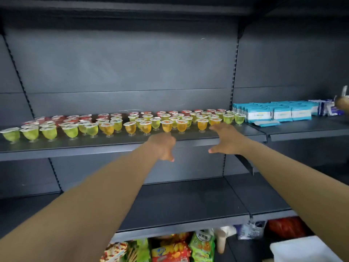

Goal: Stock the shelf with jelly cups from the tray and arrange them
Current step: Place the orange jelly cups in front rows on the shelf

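The shelf point(117, 143) already carries many jelly cups point(145, 127), red at the back, green and orange in front, so stocking looks largely done and arranging remains. Both hands reach toward the front row: the left hand point(164, 146) and right hand point(227, 141) have relaxed, spread fingers holding nothing. No tray is identifiable in view.

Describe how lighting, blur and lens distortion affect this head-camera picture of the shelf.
Head view: wide-angle bending curves the shelf edge; dim, even lighting leaves the back panel dark; jelly cups look soft; left hand and right hand are slightly smeared; no strong glare.
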Tool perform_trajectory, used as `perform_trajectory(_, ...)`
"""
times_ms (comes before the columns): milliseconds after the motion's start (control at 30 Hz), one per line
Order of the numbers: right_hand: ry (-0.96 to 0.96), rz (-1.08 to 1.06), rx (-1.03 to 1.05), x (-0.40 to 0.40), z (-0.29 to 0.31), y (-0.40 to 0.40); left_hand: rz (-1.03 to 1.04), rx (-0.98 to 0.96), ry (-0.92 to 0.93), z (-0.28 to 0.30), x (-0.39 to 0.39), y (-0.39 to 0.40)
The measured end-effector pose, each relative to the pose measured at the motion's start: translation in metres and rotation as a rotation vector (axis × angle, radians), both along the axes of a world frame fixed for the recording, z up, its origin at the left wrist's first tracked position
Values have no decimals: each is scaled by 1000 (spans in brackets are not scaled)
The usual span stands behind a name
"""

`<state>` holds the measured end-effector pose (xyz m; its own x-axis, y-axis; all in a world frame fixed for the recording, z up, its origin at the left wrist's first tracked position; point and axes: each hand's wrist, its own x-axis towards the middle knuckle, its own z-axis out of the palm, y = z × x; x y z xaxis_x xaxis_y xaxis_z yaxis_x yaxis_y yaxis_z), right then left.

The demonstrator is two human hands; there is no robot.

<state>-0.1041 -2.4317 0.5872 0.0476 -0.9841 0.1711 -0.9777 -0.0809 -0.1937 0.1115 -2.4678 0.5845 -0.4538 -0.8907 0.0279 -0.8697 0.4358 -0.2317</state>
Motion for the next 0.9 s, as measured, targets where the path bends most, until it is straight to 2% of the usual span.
perform_trajectory(133, 0, 10, 11, 50, -15, 44, -15, -12, -2, -15, 52, 43)
perform_trajectory(367, -60, 36, 135, 102, -82, 70, 55, 159, 33, -85, 129, 74)
perform_trajectory(533, -115, 48, 245, 117, -175, 54, 180, 415, 134, -194, 160, 64)
perform_trajectory(633, -143, 48, 389, 123, -247, 42, 286, 560, 217, -273, 172, 57)
perform_trajectory(900, -232, -32, 766, 127, -471, 1, 485, 851, 311, -481, 187, 30)
